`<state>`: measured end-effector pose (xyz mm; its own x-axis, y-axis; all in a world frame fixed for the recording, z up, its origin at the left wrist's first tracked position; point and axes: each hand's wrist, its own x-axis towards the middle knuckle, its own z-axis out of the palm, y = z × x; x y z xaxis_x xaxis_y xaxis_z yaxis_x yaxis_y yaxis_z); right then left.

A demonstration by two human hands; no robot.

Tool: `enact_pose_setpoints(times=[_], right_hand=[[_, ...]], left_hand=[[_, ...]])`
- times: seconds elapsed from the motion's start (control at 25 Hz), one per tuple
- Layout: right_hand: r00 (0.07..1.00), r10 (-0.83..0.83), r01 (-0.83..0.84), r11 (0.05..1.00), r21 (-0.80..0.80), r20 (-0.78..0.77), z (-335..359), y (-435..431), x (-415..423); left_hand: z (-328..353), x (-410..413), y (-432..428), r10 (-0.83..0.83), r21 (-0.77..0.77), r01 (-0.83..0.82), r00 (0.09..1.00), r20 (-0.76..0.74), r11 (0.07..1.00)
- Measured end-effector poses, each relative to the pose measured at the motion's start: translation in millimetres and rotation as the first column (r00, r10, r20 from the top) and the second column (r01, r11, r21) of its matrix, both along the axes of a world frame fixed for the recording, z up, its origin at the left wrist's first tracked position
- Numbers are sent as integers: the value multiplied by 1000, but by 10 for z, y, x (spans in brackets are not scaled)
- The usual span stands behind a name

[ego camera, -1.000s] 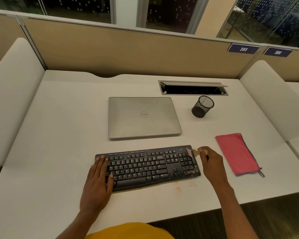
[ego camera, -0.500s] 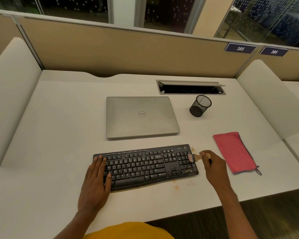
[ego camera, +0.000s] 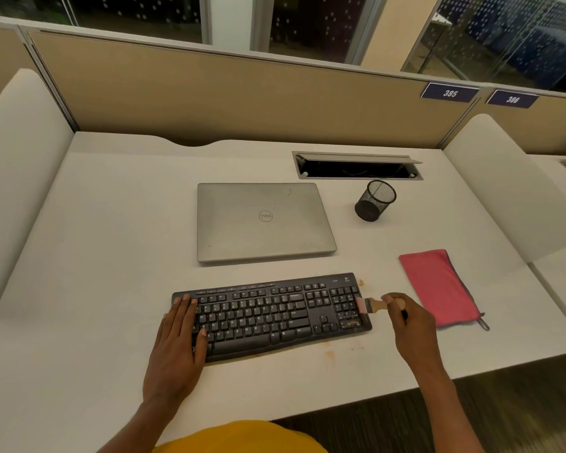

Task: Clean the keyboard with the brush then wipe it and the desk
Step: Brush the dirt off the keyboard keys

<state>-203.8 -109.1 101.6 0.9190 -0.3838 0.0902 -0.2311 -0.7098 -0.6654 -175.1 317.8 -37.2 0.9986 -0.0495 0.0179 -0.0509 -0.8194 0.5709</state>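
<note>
A black keyboard (ego camera: 272, 313) lies on the white desk (ego camera: 105, 243) near its front edge. My left hand (ego camera: 180, 341) rests flat on the keyboard's left end, fingers spread over the keys. My right hand (ego camera: 412, 325) grips the wooden handle of a small brush (ego camera: 368, 305), whose pale bristles touch the keyboard's right edge at the number pad. Crumbs sit on the lower right keys. A folded red cloth (ego camera: 438, 286) lies on the desk just right of my right hand.
A closed grey laptop (ego camera: 262, 220) lies behind the keyboard. A black mesh pen cup (ego camera: 374, 200) stands to its right, in front of an open cable hatch (ego camera: 356, 166). Orange-brown specks (ego camera: 330, 353) dot the desk below the keyboard's right end. White dividers flank the desk.
The brush has slid down along the keyboard's right edge, from the top corner toward the middle of the number pad. My left hand stays in place.
</note>
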Motion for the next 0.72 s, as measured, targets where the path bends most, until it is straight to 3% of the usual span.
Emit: enact_pose_setpoints(times=[0.24, 0.44, 0.72], right_hand=[[993, -22, 23, 1000, 7, -118, -67, -128, -96], [982, -187, 185, 976, 115, 9, -49, -25, 19], [959, -267, 279, 949, 144, -99, -141, -156, -27]], left_hand=[[12, 1, -2, -4, 6, 4, 1000, 11, 1000], [16, 0, -2, -6, 9, 6, 1000, 9, 1000], [-3, 0, 2, -2, 2, 2, 1000, 3, 1000]])
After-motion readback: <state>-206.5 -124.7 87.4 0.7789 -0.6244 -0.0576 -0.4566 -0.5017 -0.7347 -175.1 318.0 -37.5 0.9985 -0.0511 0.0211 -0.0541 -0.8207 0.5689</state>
